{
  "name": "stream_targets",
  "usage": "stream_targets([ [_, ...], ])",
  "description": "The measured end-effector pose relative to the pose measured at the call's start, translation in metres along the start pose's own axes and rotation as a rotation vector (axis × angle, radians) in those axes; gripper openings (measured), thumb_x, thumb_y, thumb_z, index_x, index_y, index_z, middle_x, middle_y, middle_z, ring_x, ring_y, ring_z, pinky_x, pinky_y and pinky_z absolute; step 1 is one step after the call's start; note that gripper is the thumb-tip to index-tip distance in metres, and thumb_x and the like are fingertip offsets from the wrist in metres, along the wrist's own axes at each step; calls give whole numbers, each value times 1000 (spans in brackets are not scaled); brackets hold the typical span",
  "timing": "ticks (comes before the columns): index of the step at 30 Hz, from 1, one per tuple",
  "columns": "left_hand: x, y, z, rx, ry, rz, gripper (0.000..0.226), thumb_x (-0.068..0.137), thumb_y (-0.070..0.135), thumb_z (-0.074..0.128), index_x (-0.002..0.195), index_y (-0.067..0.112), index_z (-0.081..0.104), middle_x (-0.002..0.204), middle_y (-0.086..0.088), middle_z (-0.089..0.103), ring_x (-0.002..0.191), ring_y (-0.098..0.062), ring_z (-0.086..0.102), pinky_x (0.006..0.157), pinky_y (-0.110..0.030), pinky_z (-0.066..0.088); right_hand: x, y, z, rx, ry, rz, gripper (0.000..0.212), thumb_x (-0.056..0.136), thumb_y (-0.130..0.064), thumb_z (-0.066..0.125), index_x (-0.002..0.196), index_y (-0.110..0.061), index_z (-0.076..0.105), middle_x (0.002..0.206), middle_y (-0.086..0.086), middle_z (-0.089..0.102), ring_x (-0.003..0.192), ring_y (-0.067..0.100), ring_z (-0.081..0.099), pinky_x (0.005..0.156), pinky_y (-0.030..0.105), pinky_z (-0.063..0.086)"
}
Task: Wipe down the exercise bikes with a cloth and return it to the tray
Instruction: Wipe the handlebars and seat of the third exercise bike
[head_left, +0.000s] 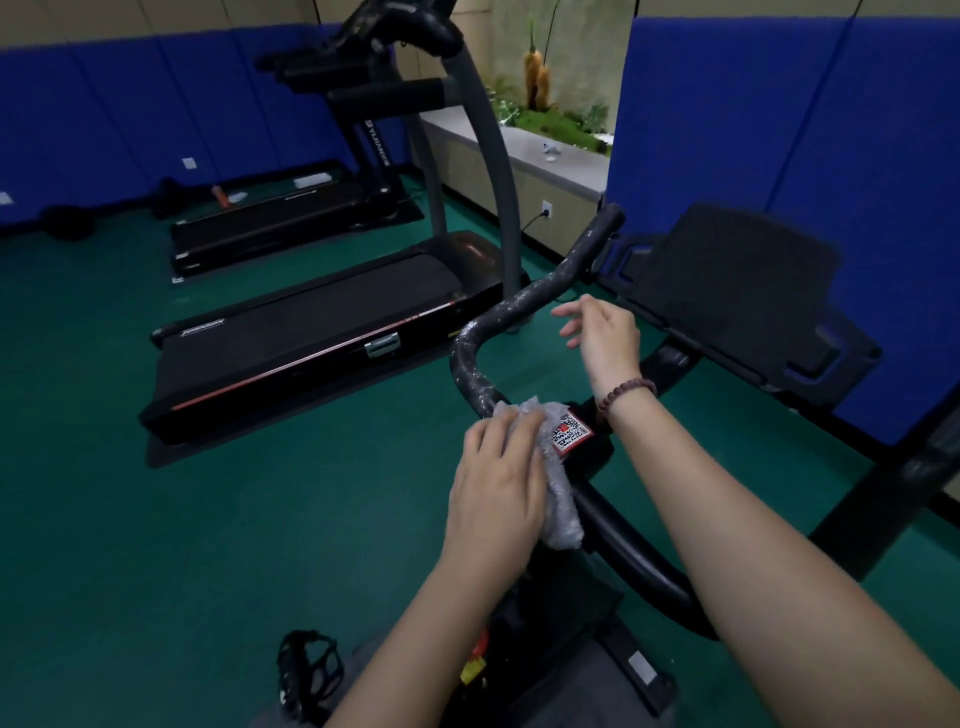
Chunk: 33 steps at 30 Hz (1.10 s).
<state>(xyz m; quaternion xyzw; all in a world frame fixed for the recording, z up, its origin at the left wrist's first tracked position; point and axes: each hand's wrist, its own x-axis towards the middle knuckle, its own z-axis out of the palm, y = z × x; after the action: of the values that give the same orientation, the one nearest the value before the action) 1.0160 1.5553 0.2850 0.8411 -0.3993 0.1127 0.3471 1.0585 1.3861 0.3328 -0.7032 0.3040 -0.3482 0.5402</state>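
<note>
A grey crumpled cloth (556, 483) lies over the black handlebar (524, 306) of the exercise bike, just beside a red-and-white QR sticker (570, 430) on the stem. My left hand (498, 483) holds the cloth against the bar, fingers curved over it. My right hand (602, 338) hovers above the handlebar's upper bend with relaxed fingers, touching nothing; a bead bracelet circles its wrist. The bike's console tray (737, 291) is beyond the right hand. No tray for the cloth is in view.
Two black treadmills (311, 332) stand on the green floor to the left. Blue padded walls (779, 130) close in the room, with a low planter ledge (540, 150) at the back. The bike's pedal (309, 665) shows at the bottom.
</note>
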Motion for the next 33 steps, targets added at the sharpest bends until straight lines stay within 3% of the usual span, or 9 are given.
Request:
stream_targets([
  [7, -25, -34, -16, -47, -17, 25, 43, 94, 24, 31, 127, 9, 54, 119, -7, 55, 108, -12, 37, 95, -15, 28, -3, 2, 0, 24, 12, 24, 41, 97, -19, 36, 73, -9, 67, 55, 0, 55, 52, 12, 48, 69, 33, 45],
  [9, -24, -44, -20, -64, -33, -48, 42, 95, 27, 30, 122, 8, 56, 111, -5, 56, 102, -12, 41, 89, -11, 26, -3, 3, 0, 28, 10, 21, 41, 97, -19, 36, 72, -9, 68, 55, 0, 55, 52, 12, 48, 67, 32, 45],
  [13, -14, -58, -26, -108, 102, -224, 40, 93, 29, 32, 117, 11, 59, 106, -1, 57, 98, -14, 45, 83, -11, 26, -3, 2, -2, 29, 12, 8, 41, 97, -20, 36, 74, -9, 68, 56, 1, 54, 51, 12, 47, 64, 28, 42],
  [16, 7, -50, -31, -171, 95, -63, 42, 94, 31, 32, 124, 14, 56, 112, 6, 53, 106, -7, 42, 93, -5, 24, -5, 0, -2, 22, -1, -17, 40, 97, -21, 37, 74, -11, 68, 56, 0, 55, 52, 12, 48, 66, 30, 45],
  [19, 35, -43, -24, -226, -151, 99, 40, 94, 27, 34, 125, 18, 57, 128, 0, 54, 123, -12, 41, 106, -17, 24, -6, 1, 0, 14, -10, -39, 40, 97, -20, 38, 72, -12, 67, 55, -1, 54, 51, 11, 48, 65, 29, 44],
  [22, 52, -51, -18, -291, -329, 52, 36, 93, 20, 37, 122, 24, 60, 135, 3, 52, 131, -8, 33, 114, -29, 15, -6, 2, 0, 8, -7, -35, 40, 97, -20, 37, 71, -12, 67, 55, -1, 54, 52, 12, 48, 63, 28, 42],
  [25, 59, -66, -15, -240, -316, 89, 39, 89, 9, 42, 118, 27, 62, 132, 8, 53, 132, -4, 29, 113, -32, 5, -5, 1, 0, -2, -11, -30, 40, 97, -20, 37, 73, -11, 67, 56, -1, 54, 52, 11, 48, 61, 26, 41],
  [28, 66, -75, -6, -149, -241, 148, 50, 84, -8, 46, 114, 26, 65, 126, 10, 57, 129, -3, 29, 113, -33, 8, -4, 0, -2, -7, -5, -42, 40, 98, -21, 37, 74, -11, 68, 56, 0, 55, 52, 11, 49, 64, 29, 42],
  [33, 97, -100, -4, -83, -167, 91, 49, 79, -11, 44, 110, 19, 67, 123, 3, 60, 131, -15, 37, 116, -43, 12, -5, -1, -5, -6, -10, -28, 41, 98, -22, 37, 76, -9, 69, 57, 1, 56, 52, 12, 50, 64, 29, 43],
])
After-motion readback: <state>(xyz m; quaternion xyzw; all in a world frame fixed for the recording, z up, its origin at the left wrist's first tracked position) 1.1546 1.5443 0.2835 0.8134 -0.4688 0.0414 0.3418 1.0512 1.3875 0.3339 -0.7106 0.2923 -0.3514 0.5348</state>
